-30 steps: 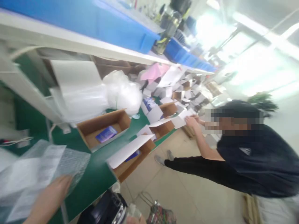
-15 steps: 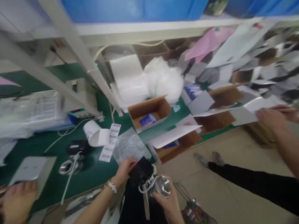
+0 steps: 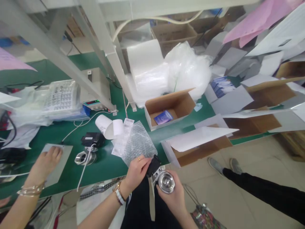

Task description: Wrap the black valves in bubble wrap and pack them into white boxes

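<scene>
Head view: left hand (image 3: pixel 137 173) and right hand (image 3: pixel 175 194) grip a valve (image 3: pixel 166 182) near bubble wrap (image 3: pixel 140 143) (likely positioning it; moving needs steadiness).

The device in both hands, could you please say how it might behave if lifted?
The device is probably heavy for its size, given its metal body, whose shiny surface may be slippery. The hanging pale strip could swing.

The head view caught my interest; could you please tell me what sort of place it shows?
Probably a packing bench in a workshop or factory: an open cardboard box and a sheet of bubble wrap lie on the green table, and the person holds a metal fitting.
</scene>
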{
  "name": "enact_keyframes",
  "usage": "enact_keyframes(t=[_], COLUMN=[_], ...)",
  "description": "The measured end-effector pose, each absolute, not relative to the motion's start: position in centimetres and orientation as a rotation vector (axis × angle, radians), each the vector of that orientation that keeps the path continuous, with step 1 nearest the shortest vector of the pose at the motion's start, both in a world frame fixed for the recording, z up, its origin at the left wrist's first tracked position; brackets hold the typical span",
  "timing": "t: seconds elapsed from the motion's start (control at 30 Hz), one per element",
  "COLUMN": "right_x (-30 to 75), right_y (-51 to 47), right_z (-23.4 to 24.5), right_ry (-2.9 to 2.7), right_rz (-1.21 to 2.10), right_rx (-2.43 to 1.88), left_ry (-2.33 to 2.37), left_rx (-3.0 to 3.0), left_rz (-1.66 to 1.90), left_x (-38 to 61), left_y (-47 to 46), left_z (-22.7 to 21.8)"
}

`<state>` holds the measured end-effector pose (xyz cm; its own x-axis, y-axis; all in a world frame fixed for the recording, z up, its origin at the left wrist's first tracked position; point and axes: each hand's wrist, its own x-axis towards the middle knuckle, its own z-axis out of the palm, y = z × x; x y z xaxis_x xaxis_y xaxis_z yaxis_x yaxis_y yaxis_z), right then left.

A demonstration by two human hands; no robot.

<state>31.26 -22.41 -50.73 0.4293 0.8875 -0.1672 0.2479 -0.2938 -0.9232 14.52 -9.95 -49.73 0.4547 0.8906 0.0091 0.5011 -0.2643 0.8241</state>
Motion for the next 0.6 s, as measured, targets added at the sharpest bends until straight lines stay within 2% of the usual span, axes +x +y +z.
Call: enact_keyframes(t=[0.13,0.33,0.47,0.6], right_x=[29.2,27.7,26.9,26.6], right_y=[-22.5,-22.8,-22.0,-21.2], right_z=[-51.2,-51.0,-50.9,-51.5], right_ry=[-0.649,-1.101,-0.491,0.138], right_rz=[1.021,0.860,1.051,1.322], right_rx=[-1.797,-1.664,-1.725,-1.456], left_ry=[1.193,1.073,1.132,1.179], left_rx=[2.126,2.149,2.268,2.195], left_rz=[0.725,0.595,0.696,0.696], left_x=[14.9,15.8,13.2,10.9], left_y=[-11.0,-9.8,-11.1,-12.7], left_z=[-48.8,-47.7,-47.3,-47.1])
